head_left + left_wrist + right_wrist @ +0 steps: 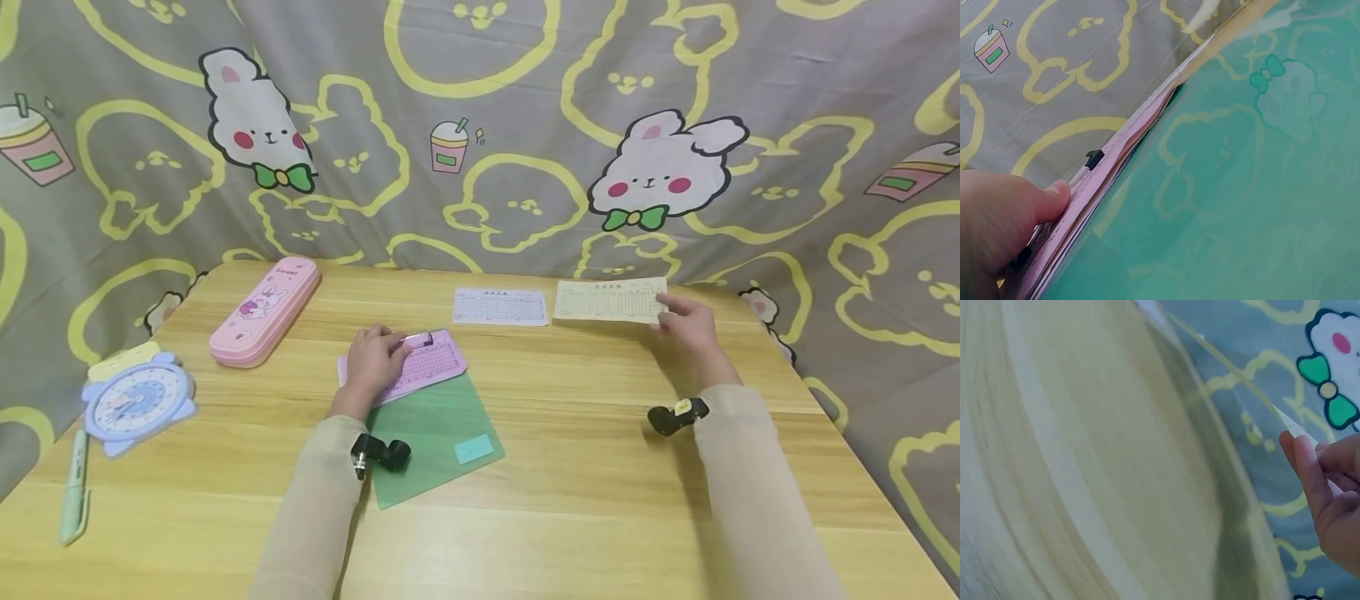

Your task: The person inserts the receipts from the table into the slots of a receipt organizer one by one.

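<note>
A green clipboard (431,442) with a pale blue label lies on the table. Several pink printed slips (427,367) lie across its top, under a metal clip with black end pieces (1093,159). My left hand (372,362) is over the left part of these slips and grips the clip, thumb along its bar; its other fingers are mostly hidden. Out to the right, my right hand (692,329) pinches the right end of a pale yellow printed slip (609,301). In the right wrist view that slip (1291,423) shows nearly edge-on between thumb and fingers.
A white printed slip (500,307) lies left of the yellow one, near the table's back edge. Farther left are a pink pencil case (266,312), a blue clock-shaped toy (138,400), a yellow item (123,360) behind it and a green marker (75,492). A patterned curtain (517,108) hangs behind.
</note>
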### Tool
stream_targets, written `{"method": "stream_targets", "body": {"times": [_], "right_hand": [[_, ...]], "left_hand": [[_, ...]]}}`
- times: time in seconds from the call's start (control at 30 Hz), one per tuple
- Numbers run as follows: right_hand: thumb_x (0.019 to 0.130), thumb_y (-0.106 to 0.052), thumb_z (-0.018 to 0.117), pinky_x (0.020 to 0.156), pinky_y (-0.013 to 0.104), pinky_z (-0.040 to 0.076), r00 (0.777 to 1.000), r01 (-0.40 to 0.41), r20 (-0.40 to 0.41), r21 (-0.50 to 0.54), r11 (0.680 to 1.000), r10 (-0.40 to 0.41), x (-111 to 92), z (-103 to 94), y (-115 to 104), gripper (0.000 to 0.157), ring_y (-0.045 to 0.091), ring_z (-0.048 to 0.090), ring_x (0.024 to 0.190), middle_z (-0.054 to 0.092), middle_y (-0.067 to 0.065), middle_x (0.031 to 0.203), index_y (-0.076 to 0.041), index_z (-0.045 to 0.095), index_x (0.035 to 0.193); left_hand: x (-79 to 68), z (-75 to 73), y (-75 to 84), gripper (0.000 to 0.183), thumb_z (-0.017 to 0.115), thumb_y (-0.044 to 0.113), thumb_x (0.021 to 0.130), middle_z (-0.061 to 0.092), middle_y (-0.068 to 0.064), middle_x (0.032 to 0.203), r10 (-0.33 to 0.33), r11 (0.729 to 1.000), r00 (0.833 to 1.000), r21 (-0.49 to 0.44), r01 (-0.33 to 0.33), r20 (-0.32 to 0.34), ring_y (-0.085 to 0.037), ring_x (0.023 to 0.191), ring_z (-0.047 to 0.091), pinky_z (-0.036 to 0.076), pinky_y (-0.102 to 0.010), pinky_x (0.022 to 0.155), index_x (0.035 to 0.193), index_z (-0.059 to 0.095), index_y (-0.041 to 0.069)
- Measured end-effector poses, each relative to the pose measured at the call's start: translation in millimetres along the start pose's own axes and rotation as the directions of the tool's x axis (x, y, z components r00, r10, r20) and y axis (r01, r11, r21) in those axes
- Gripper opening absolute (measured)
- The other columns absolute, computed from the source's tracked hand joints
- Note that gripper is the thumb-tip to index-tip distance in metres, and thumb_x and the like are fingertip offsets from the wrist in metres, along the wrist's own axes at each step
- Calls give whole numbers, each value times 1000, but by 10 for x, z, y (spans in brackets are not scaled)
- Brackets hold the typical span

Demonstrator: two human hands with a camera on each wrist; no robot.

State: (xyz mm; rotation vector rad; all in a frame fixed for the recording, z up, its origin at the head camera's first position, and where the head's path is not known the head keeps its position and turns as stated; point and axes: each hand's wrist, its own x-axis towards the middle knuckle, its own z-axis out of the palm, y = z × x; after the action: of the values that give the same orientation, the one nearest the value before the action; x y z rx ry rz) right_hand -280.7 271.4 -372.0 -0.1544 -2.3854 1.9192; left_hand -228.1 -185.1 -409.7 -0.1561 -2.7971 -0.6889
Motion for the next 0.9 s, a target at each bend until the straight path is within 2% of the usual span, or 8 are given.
{"method": "stream_targets", "body": {"times": [0.1, 0.2, 0.3, 0.37, 0.5, 0.63, 0.73, 0.9], "right_hand": [[78, 5, 48, 70, 19, 45, 1000, 9, -8, 91, 996, -8, 136, -15, 144, 47, 6, 53, 89, 25, 23, 134, -3, 45, 124], [79, 4, 52, 72, 22, 44, 1000, 22, 9, 193, 981, -24, 291, 3, 295, 44, 14, 44, 105, 24, 18, 136, -9, 50, 121], [78, 3, 57, 71, 24, 45, 997, 55, 29, 264, 963, -65, 402, 90, 411, 42, 18, 46, 104, 27, 18, 135, -9, 54, 118], [78, 0, 60, 70, 26, 46, 995, 74, 47, 285, 956, -91, 420, 186, 446, 41, 17, 52, 98, 29, 18, 134, -9, 55, 117], [77, -7, 63, 69, 25, 46, 986, 79, 122, 256, 963, -113, 243, 441, 339, 42, 14, 58, 79, 32, 17, 132, -10, 54, 118], [81, -2, 56, 70, 25, 46, 965, 80, 234, 179, 981, -122, -150, 734, -13, 44, 12, 58, 72, 31, 22, 131, 2, 44, 123], [83, 3, 50, 68, 24, 47, 943, 81, 311, 126, 989, -117, -356, 898, -203, 43, 12, 58, 70, 30, 25, 130, 9, 38, 123], [83, 6, 49, 69, 27, 47, 907, 60, 413, 77, 995, -87, -451, 1074, -234, 39, 16, 59, 71, 34, 23, 129, 10, 41, 122]], "left_hand": [[1, 7, -15, 35, 57, 28, 83, 51, -13, 102, -4, 1000, 1000, 0, 4, -1, -29, 90, 41, 31, -40, 78, 110, 59, 6], [5, 14, -30, 35, 57, 28, 83, 51, -13, 102, -4, 1000, 1000, -3, 4, -7, -29, 90, 41, 31, -40, 78, 110, 60, 5], [6, 13, -36, 35, 58, 27, 82, 51, -14, 101, 1, 1000, 1000, -9, -1, -14, -29, 90, 41, 31, -40, 78, 109, 60, 5], [6, 11, -37, 36, 58, 28, 82, 52, -13, 101, -2, 1000, 1000, -12, 2, -16, -29, 89, 41, 31, -40, 78, 109, 60, 5], [6, 10, -41, 36, 58, 29, 82, 52, -13, 100, -9, 1000, 1000, -14, 9, -16, -29, 90, 41, 31, -40, 77, 109, 60, 5], [5, 15, -41, 37, 58, 29, 82, 51, -13, 100, -13, 1000, 1000, -11, 13, -10, -29, 90, 41, 31, -40, 77, 110, 60, 5], [4, 14, -34, 37, 58, 28, 81, 51, -13, 100, -14, 1000, 1000, -13, 14, -8, -29, 90, 41, 31, -40, 77, 109, 60, 5], [3, 10, -23, 37, 57, 28, 82, 50, -13, 101, -23, 999, 1000, -24, 23, 13, -29, 92, 40, 31, -40, 77, 111, 59, 4]]}}
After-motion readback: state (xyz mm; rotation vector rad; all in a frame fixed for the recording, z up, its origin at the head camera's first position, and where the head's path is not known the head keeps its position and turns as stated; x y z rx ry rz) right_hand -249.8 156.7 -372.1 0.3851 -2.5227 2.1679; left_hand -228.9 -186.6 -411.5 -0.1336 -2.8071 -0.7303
